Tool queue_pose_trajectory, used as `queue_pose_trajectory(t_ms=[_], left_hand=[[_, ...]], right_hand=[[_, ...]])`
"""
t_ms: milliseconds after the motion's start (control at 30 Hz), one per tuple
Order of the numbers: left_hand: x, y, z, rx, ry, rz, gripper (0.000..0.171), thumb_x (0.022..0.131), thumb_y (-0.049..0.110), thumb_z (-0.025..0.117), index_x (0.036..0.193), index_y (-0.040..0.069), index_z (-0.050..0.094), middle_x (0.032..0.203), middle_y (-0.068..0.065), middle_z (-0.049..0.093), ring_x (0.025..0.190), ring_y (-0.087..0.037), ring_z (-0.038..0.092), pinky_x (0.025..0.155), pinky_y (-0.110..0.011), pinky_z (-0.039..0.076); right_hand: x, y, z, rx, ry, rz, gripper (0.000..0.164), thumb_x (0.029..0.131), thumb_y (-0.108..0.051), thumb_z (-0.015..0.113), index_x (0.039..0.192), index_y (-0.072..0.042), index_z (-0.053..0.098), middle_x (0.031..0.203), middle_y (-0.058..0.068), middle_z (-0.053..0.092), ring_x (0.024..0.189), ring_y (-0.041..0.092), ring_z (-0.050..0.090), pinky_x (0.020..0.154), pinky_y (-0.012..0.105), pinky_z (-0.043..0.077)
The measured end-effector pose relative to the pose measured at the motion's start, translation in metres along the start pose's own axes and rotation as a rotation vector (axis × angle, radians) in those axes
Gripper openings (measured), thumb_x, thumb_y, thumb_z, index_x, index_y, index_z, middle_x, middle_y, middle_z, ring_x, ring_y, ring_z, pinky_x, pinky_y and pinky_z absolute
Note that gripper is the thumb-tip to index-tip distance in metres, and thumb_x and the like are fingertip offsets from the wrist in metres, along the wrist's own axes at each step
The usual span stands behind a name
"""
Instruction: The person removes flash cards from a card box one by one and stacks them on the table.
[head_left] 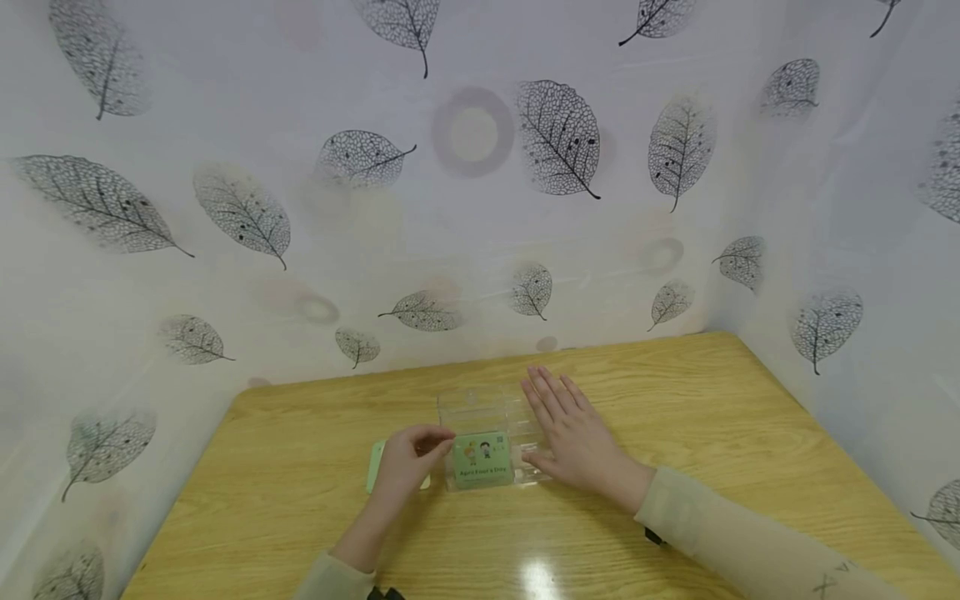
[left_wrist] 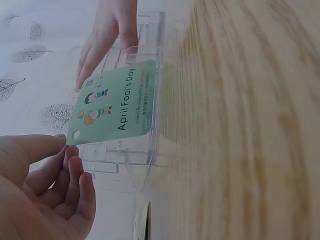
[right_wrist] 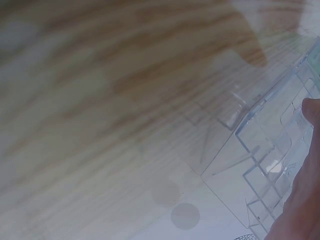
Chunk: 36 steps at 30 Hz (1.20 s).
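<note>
A green card [head_left: 482,471] printed "April Fool's Day", with two cartoon children and a punched corner hole, lies over a clear plastic case [head_left: 472,408] with divided compartments. My left hand [head_left: 401,467] pinches that card by its holed corner between thumb and forefinger; the left wrist view shows the card [left_wrist: 112,102] tilted, its other fingers curled below. Fingers straight, my right hand [head_left: 577,442] lies over the right part of the case, thumb near the card's edge. In the right wrist view, the case's clear walls [right_wrist: 255,165] show beside the hand [right_wrist: 302,195].
Another light green card [head_left: 374,468] lies on the wooden table [head_left: 285,500] to the left, partly hidden by my left hand. A white leaf-printed sheet [head_left: 465,217] hangs behind the table and along its sides.
</note>
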<state>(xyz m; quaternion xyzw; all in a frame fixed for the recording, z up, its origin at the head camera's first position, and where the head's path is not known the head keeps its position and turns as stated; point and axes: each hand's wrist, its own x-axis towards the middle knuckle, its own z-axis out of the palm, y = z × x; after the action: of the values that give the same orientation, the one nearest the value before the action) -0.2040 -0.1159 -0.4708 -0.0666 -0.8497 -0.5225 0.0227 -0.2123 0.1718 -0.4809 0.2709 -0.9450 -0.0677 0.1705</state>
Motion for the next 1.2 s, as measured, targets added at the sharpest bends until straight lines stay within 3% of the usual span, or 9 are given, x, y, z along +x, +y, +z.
queue_pose_trajectory(t_ms=[367, 1200], left_hand=[[0.0014, 0.0011, 0.0014, 0.007, -0.002, -0.016, 0.007, 0.09, 0.004, 0.082, 0.095, 0.002, 0.078, 0.09, -0.008, 0.077, 0.081, -0.012, 0.066, 0.073, -0.017, 0.056], [0.0027, -0.0011, 0.0016, 0.009, 0.024, -0.03, 0.01, 0.094, 0.009, 0.081, 0.099, 0.001, 0.079, 0.093, -0.01, 0.078, 0.081, -0.012, 0.063, 0.069, -0.018, 0.052]], right_hand=[[-0.0008, 0.0004, 0.0018, 0.004, -0.008, -0.001, 0.109, 0.098, -0.073, 0.055, 0.168, 0.0, 0.016, 0.178, 0.02, 0.01, 0.166, 0.037, 0.014, 0.135, 0.053, 0.017], [0.0001, 0.0, 0.0011, -0.01, -0.007, -0.001, 0.109, 0.097, -0.073, 0.055, 0.168, 0.0, 0.016, 0.178, 0.02, 0.012, 0.166, 0.037, 0.014, 0.135, 0.053, 0.018]])
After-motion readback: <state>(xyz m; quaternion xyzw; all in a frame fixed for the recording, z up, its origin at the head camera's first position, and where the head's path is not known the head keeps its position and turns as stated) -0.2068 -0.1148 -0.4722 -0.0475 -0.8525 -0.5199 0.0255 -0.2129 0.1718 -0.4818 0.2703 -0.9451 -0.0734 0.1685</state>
